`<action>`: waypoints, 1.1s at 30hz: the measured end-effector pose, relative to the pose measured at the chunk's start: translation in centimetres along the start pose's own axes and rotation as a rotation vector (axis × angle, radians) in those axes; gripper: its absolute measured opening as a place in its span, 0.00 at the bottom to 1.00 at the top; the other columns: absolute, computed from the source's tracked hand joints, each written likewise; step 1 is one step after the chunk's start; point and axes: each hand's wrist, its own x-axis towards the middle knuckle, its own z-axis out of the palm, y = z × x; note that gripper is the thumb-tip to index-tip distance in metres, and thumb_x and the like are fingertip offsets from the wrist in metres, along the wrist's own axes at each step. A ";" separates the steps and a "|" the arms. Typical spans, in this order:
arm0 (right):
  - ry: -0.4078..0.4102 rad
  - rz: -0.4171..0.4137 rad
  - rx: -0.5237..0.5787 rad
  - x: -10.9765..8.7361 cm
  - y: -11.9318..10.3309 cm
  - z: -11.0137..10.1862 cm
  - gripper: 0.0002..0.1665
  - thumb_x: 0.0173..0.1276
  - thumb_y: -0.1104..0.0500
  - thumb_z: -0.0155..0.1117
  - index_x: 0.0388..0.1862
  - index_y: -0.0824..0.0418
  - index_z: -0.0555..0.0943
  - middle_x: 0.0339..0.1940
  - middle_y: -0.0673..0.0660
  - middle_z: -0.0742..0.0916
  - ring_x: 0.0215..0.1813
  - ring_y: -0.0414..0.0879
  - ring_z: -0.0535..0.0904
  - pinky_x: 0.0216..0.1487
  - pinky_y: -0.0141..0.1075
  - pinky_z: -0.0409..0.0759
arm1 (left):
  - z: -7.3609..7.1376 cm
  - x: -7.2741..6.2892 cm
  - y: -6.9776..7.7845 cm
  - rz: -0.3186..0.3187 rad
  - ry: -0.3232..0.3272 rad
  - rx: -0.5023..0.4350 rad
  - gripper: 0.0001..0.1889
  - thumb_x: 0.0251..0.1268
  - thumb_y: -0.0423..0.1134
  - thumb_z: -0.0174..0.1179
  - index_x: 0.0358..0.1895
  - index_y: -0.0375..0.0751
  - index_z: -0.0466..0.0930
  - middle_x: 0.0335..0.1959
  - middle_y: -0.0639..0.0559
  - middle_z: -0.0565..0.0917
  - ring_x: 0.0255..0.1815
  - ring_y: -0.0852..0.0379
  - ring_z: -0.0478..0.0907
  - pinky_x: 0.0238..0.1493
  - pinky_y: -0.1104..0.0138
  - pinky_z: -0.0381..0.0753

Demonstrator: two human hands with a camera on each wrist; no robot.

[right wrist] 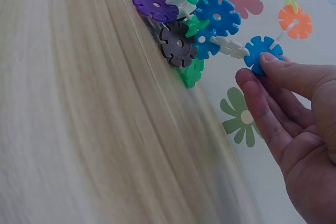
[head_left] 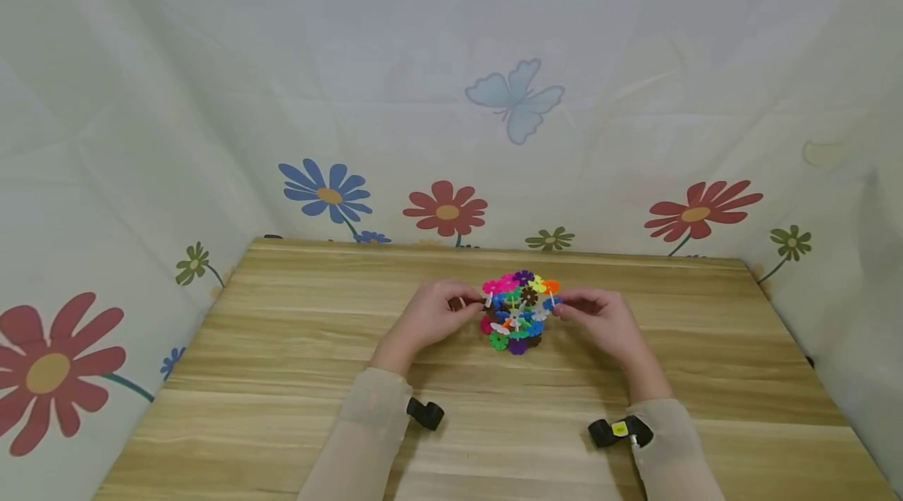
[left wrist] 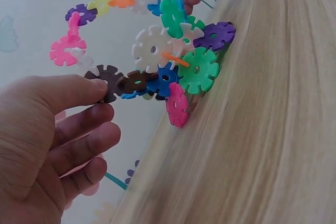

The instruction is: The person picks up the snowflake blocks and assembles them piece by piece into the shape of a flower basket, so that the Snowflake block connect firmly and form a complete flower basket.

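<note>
A structure of many-coloured notched plastic discs (head_left: 516, 317), slotted into one another, stands on the table between the two hands. An arched chain of pink, purple, yellow and orange discs rises over it. My left hand (head_left: 439, 313) pinches a dark brown disc (left wrist: 109, 83) at the structure's left side, between thumb and index finger, the other fingers loosely bent. On the opposite side my right hand (head_left: 600, 321) pinches a blue disc (right wrist: 261, 54), which joins a white disc (right wrist: 230, 47) and the chain's orange disc (right wrist: 295, 22). Purple and green discs sit lowest, at the tabletop.
The wood-grain table (head_left: 282, 375) reaches back to a pale curtain (head_left: 395, 93) printed with flowers and a butterfly. Black wrist cameras (head_left: 426, 413) are worn at both sleeves, low over the front of the table.
</note>
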 end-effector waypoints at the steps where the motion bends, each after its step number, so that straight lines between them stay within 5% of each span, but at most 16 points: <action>1: 0.000 0.003 0.004 0.0 0.0 0.0 0.09 0.77 0.65 0.74 0.52 0.68 0.91 0.49 0.63 0.93 0.47 0.41 0.90 0.51 0.29 0.86 | 0.0 0.0 0.0 -0.003 -0.001 -0.001 0.04 0.75 0.39 0.73 0.47 0.47 0.95 0.39 0.58 0.90 0.36 0.62 0.81 0.41 0.67 0.85; 8: 0.007 0.045 0.034 0.0 0.1 0.3 0.09 0.75 0.65 0.75 0.51 0.69 0.91 0.48 0.64 0.93 0.46 0.39 0.90 0.49 0.30 0.87 | 0.3 0.0 -0.2 -0.006 0.004 -0.004 0.04 0.76 0.39 0.72 0.46 0.47 0.95 0.39 0.58 0.90 0.37 0.62 0.81 0.41 0.67 0.84; 24: -0.046 -0.030 0.023 0.1 0.6 0.4 0.05 0.75 0.65 0.75 0.46 0.65 0.92 0.45 0.60 0.94 0.46 0.40 0.90 0.48 0.31 0.88 | 0.7 0.0 -0.6 -0.045 -0.001 -0.087 0.06 0.78 0.38 0.71 0.49 0.44 0.96 0.44 0.55 0.94 0.44 0.61 0.88 0.50 0.64 0.88; 33: -0.055 -0.046 -0.102 -0.1 -0.5 0.5 0.05 0.74 0.64 0.76 0.46 0.63 0.94 0.44 0.56 0.94 0.45 0.42 0.89 0.47 0.31 0.87 | 0.5 -0.1 -0.3 -0.061 0.000 -0.081 0.07 0.78 0.37 0.70 0.49 0.43 0.96 0.44 0.54 0.94 0.44 0.60 0.89 0.48 0.67 0.88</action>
